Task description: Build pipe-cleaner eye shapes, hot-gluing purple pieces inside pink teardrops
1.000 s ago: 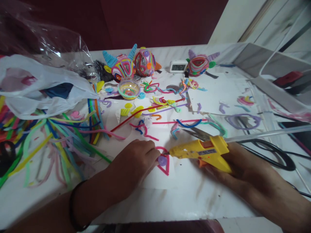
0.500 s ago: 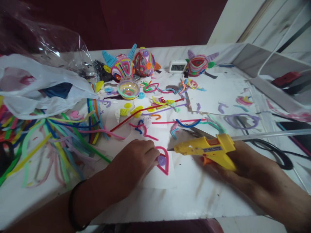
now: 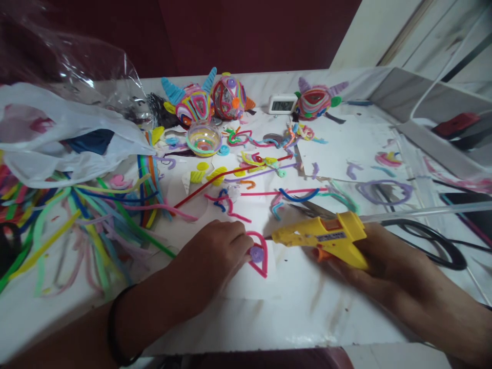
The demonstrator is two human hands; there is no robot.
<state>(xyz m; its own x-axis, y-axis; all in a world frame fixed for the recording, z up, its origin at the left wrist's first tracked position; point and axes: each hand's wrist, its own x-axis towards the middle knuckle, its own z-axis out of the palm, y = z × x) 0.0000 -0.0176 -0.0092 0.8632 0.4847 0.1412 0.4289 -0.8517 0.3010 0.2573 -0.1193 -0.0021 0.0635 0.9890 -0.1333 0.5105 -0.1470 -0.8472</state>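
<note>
My right hand (image 3: 388, 271) grips a yellow hot glue gun (image 3: 326, 237) with an orange trigger and a clear glue stick (image 3: 426, 210) out of its back. Its dark nozzle points left and meets, or nearly meets, the right edge of a pink pipe cleaner loop (image 3: 266, 260). That loop, bent to a pointed drop, lies on white paper (image 3: 246, 291) around a purple coil (image 3: 257, 254). At the loop's left side my left hand (image 3: 215, 261) is closed, fingertips pinching or pressing the pipe cleaner; they hide that part. A black band circles my left wrist.
Loose pipe cleaners (image 3: 92, 230) spread at the left beside a white plastic bag (image 3: 57, 138). Wrapped ball figures (image 3: 192, 105), a clear bowl (image 3: 204, 139) and a small clock (image 3: 282, 104) stand behind. Scissors (image 3: 313, 209) lie behind the glue gun; a black cable (image 3: 457, 261) is at right.
The glue gun has shifted slightly left, bringing its nozzle closer to the pink loop's edge. My left hand stays in place on the loop.
</note>
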